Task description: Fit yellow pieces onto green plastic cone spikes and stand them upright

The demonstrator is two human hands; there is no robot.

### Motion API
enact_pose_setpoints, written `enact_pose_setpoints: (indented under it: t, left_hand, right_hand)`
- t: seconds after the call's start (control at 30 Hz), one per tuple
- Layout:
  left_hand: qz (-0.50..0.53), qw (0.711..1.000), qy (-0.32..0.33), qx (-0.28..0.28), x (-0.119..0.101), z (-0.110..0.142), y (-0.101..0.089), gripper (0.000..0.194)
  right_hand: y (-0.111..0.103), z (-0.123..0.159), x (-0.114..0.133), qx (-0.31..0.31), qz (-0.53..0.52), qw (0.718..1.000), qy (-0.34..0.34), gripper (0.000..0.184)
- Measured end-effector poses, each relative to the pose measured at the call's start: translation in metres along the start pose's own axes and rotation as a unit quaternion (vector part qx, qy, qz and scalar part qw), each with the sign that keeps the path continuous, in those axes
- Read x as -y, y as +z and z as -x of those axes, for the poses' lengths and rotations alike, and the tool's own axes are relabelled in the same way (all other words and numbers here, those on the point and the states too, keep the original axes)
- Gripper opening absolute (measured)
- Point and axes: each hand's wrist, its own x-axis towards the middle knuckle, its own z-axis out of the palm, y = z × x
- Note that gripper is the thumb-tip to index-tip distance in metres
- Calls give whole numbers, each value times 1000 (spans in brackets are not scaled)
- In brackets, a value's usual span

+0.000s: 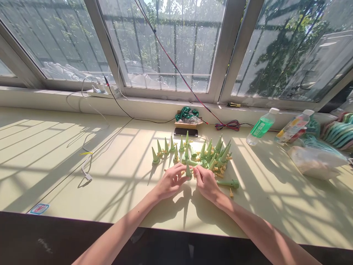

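Both my hands meet at the middle of a pale yellow-green table (55,165). My left hand (171,181) and my right hand (205,181) pinch a small green cone (188,170) that stands upright between their fingertips. Just behind them stand several more green cones (190,149) with small yellow pieces scattered among them. One green cone (230,183) lies on its side to the right of my right hand, a yellow peg beside it.
A black phone (185,131) and a bundle of green parts (187,114) lie by the window sill. Two bottles (260,127) and bags (314,158) are at the right. White cables (88,162) and a power strip (103,92) are at the left.
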Motion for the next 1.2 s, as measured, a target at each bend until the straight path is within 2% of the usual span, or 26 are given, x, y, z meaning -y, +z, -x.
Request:
enact_pose_setpoints:
  t: [0.1, 0.23, 0.3, 0.4, 0.5, 0.63, 0.93, 1.1, 1.2]
  left_hand:
    - [-46, 998, 42, -13, 5, 0, 2, 27]
    - [-66, 995, 49, -48, 6, -2, 5, 27]
    - [-53, 995, 24, -79, 4, -3, 6, 27]
    - [4, 992, -51, -116, -1, -5, 5, 28]
    - [47, 991, -93, -80, -3, -6, 3, 43]
    - [75, 992, -100, -7, -1, -6, 2, 59]
    - [80, 991, -105, -6, -8, -5, 2, 45]
    - [31, 997, -73, -20, -2, -3, 2, 36]
    - [-8, 999, -23, -24, 1, -1, 2, 26]
  right_hand:
    - [1, 0, 0, 0, -6, 1000, 4, 44]
    - [0, -1, 2, -22, 1, 1000, 13, 44]
    - [-1, -2, 3, -48, 11, 998, 25, 44]
    - [-3, -2, 5, -87, 18, 995, 37, 42]
    - [-4, -1, 5, -98, 18, 995, 23, 40]
    - [-2, 0, 5, -74, 22, 997, -18, 37]
    - [-2, 0, 1, -33, 7, 999, -6, 38]
    - [-2, 1, 2, -15, -10, 1000, 18, 41]
    - [-3, 1, 3, -2, -25, 999, 36, 43]
